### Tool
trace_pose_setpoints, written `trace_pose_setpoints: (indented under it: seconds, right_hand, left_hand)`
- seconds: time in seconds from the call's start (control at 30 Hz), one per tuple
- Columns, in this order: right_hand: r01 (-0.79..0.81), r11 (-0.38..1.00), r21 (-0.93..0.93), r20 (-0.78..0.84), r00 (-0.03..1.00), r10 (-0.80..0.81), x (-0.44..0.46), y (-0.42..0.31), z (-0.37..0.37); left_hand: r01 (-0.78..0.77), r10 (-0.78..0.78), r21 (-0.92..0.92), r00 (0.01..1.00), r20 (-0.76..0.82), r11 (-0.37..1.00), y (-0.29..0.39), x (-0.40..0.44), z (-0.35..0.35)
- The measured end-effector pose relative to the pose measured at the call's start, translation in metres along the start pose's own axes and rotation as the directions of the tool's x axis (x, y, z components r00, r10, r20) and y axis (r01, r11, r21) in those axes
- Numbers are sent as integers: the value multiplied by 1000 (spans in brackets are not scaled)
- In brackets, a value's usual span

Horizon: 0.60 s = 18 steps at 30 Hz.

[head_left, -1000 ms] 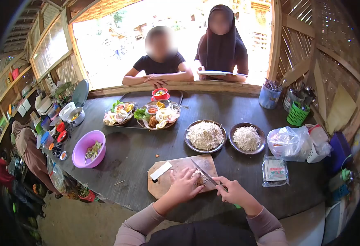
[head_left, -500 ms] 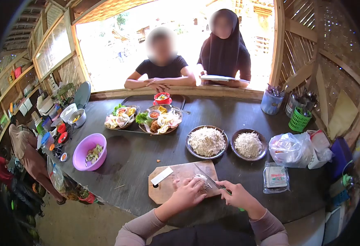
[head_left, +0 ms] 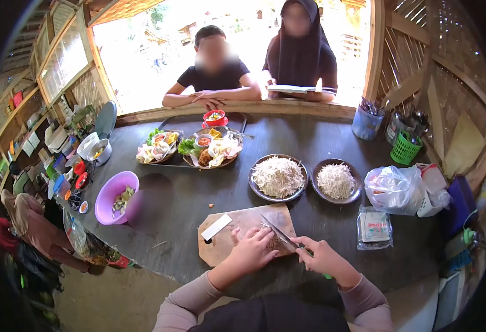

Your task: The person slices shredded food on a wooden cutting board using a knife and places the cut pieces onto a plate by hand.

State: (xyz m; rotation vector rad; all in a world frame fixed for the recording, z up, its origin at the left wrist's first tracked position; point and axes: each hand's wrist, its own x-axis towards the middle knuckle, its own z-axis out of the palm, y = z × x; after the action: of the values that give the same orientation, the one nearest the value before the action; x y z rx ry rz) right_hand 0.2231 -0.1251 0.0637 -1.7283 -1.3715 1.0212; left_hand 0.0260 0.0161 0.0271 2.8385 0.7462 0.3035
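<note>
A wooden cutting board [head_left: 212, 253] lies at the near edge of the dark table. My left hand [head_left: 252, 248] rests on it with curled fingers, holding down a small bunch of pale, thin shreds [head_left: 265, 225] that it partly hides. In my right hand [head_left: 319, 258] is a knife [head_left: 278, 228] with a green handle, its blade slanting over the board beside my left fingertips. A flat white strip [head_left: 216, 227] lies at the board's left end. Beyond the board, a large plate [head_left: 252, 186] and a smaller plate [head_left: 356, 195] carry heaps of similar pale shreds.
To the left stands a purple bowl [head_left: 102, 200] of cut pieces. Filled food plates sit on a tray [head_left: 243, 123] at the back. A plastic bag [head_left: 393, 189] and a wrapped packet [head_left: 375, 228] lie to the right. Two people stay behind the counter; another person [head_left: 35, 221] bends at far left.
The view has shifted slightly. My hands stay on the board and knife, and fewer pale shreds show beside my left fingers. The person at far left has bent further down.
</note>
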Motion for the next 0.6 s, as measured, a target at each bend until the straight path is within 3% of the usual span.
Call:
trace_pose_setpoints:
  seconds: [0.27, 0.6]
  right_hand:
    - [12, 999, 49, -33, 999, -11, 1, 0, 3]
    - [204, 965, -161, -103, 969, -223, -3, -8, 14]
  left_hand:
    - [-11, 11, -10, 1000, 23, 1000, -2, -1, 4]
    - [-33, 33, 18, 999, 1, 999, -1, -2, 5]
